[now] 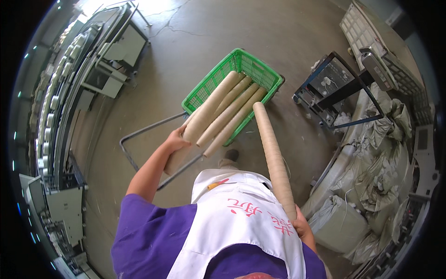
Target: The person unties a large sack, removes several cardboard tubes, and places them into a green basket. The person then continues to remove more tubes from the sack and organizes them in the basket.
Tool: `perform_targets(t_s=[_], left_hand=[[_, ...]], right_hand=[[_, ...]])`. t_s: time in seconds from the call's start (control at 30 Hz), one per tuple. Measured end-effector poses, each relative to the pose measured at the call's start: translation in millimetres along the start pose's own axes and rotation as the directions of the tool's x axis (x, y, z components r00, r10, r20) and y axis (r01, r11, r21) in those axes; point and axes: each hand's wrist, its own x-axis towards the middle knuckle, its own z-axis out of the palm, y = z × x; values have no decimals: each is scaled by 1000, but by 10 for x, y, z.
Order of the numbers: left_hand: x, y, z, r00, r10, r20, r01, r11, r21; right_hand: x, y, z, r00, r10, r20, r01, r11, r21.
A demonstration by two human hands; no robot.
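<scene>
My left hand (pixel 176 140) is closed round the lower part of a long beige stack of what look like nested paper cones (pixel 211 104). That stack slants up over the left side of a green plastic basket (pixel 189 103). Several similar stacks (pixel 227 114) lean in the basket beside it, their near ends sticking out over its rim. At my right side, my right hand (pixel 302 227) grips the bottom end of another long stack of cones (pixel 273 160), whose ringed ridges show clearly. Its far tip comes up just right of the basket. My right fingers are partly hidden.
A bent grey metal handle (pixel 129 137) extends from the basket toward me on the left. A long machine (pixel 100 60) lines the left. To the right stand a dark metal-framed platform scale (pixel 341 88) and pale plastic sacks (pixel 371 186). Lint scraps lie on the floor.
</scene>
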Motion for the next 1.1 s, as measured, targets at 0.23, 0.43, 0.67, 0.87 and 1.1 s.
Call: perform_targets(t_s=[0.23,0.43,0.67,0.87,1.1], left_hand=[[1868,145,-240,991,-130,-20,105,692,714],[1941,-312,-48,965,-231,120,45,602,797],[975,-529,-4,959,-38,282,-93,894,439],[522,-592,-29,990,-72,121,87,989,-122],[397,-832,-73,985,-167,-33,170,976,133]], right_hand=[[480,-471,880,994,3,-110,-9,999,-53],[1397,-843,1525,993,34,-109,-36,999,-21],[2854,-831,2359,999,-6,-47,10,995,102],[4315,-466,3138,987,-58,-152,-7,919,-395],[4218,70,2428,971,-106,215,237,577,-782]])
